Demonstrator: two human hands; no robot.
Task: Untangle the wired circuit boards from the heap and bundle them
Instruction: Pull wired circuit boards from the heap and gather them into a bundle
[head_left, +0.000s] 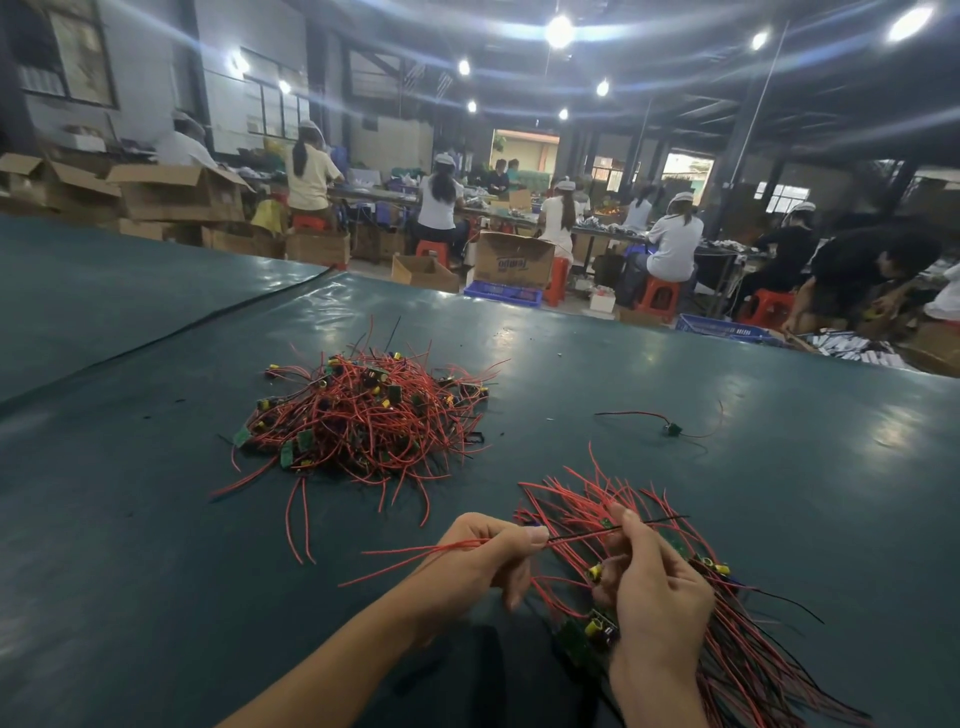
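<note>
On the dark green table (156, 519) the heap (363, 415) of wired circuit boards lies a little left of the middle, with red wires sticking out of it on all sides. Nearer to the person, on the right, lies the bundle (753, 670) of boards already taken out, its wires lying more or less in one direction. The right hand (654, 587) is curled around this bundle from above, and its thumb and forefinger pinch a thin black wire (582, 537). This wire runs across to the left hand (483, 558), which holds a few red wires (415, 551) between thumb and forefinger; it seems to hold the end of the black wire too, but this is not clear. The two hands are close but do not touch. One single board (671, 429) with its wires lies alone further right. Behind the table, workers (670, 244) sit on red stools (660, 296) among cardboard boxes (511, 260).
</note>
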